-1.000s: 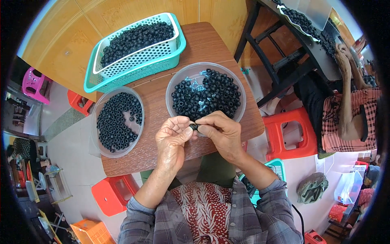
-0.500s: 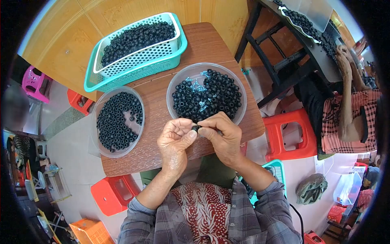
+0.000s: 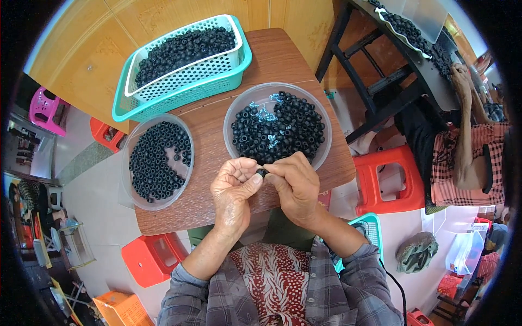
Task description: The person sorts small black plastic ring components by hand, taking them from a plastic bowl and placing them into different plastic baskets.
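Note:
A small round black part (image 3: 262, 172) sits between the fingertips of my two hands, above the near edge of the wooden table (image 3: 217, 130). My left hand (image 3: 234, 182) is closed, pinching the part between thumb and finger. From the other side, my right hand (image 3: 296, 182) grips it with thumb and forefinger. Just beyond them stands a round clear tub (image 3: 326, 144) of similar black parts, with small light-blue patterned scraps among them. A second round tub (image 3: 125, 176) at the left holds black ring-shaped parts. What lies under my fingertips is hidden.
A white basket (image 3: 185, 69) of black parts rests inside a turquoise basket (image 3: 157, 108) at the back. Red stools (image 3: 391, 182) flank the table. On the right, another person's hands (image 3: 462, 81) are at a dark table (image 3: 418, 70) with more black parts.
My right hand has shifted slightly, its fingers drawing back a little from the black part, which now shows more. My left hand stays in place.

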Demonstrator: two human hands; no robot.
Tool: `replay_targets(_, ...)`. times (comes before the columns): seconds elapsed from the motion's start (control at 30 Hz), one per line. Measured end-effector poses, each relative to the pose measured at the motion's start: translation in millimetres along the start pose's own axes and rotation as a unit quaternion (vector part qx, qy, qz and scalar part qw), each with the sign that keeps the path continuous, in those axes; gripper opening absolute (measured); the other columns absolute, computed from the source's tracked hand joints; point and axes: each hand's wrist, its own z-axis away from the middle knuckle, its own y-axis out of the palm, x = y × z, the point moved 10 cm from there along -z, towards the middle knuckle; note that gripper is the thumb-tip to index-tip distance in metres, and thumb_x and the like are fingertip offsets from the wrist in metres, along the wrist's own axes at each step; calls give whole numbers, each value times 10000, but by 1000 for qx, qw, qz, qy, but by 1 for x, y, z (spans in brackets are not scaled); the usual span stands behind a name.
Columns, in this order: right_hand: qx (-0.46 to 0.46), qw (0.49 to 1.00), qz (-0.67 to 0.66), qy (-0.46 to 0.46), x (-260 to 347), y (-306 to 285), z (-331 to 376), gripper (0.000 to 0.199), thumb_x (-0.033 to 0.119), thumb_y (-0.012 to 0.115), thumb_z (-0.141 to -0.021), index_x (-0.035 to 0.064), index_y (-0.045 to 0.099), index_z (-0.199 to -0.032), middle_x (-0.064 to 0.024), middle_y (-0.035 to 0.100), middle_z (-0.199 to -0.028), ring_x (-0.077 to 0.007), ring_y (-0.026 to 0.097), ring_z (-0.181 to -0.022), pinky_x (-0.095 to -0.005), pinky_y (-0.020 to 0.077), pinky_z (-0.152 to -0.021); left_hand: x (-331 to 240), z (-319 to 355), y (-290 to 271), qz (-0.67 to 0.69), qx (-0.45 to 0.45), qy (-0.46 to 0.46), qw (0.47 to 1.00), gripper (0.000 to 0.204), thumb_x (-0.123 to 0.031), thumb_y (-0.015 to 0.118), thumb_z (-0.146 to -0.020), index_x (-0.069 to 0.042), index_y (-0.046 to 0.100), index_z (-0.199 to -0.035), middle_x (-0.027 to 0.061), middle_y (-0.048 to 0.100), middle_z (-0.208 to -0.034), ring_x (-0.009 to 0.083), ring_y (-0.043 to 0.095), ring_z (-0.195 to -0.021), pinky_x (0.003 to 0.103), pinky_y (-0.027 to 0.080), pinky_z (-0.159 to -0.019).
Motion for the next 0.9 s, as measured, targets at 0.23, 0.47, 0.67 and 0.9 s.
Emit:
replay_targets(0.23, -1, 997, 68, -27, 9, 1, -2, 244, -64, 688, -692, -4, 643, -924, -112, 602, -815, -259, 550, -717, -327, 438, -606, -5, 4, 2, -12, -13, 37, 999, 266, 121, 630, -798, -3, 576, -1028, 25, 601, -942, 78, 565, -866, 206, 494, -774)
replay_targets(0.47, -6, 999, 33, -36, 6, 0, -1, 256, -62, 664, -664, -26, 617, -913, -133, 581, -794, -278, 535, -681, -342, 436, -563, 2, 3, 2, -5, -16, -2, 1000, 263, 121, 632, -796, -7, 578, -1019, 18, 594, -941, 80, 560, -860, 203, 482, -786)
replay_targets(0.67, -8, 997, 71, -40, 8, 2, 0, 282, -52, 678, -689, -20, 632, -965, -121, 597, -850, -277, 542, -729, -340, 446, -616, 3, 3, 2, 25, -26, -14, 999, 248, 110, 640, -794, -10, 582, -1004, 26, 595, -937, 83, 560, -851, 209, 482, -783)
replay_targets(0.9, -27, 998, 54, -22, 8, 2, 5, 328, -40, 678, -679, -44, 620, -1002, -141, 589, -930, -305, 536, -801, -369, 459, -677, 12, 0, -2, 69, -40, -69, 994, 219, 88, 637, -804, -7, 582, -993, 46, 606, -933, 106, 580, -855, 218, 482, -783)
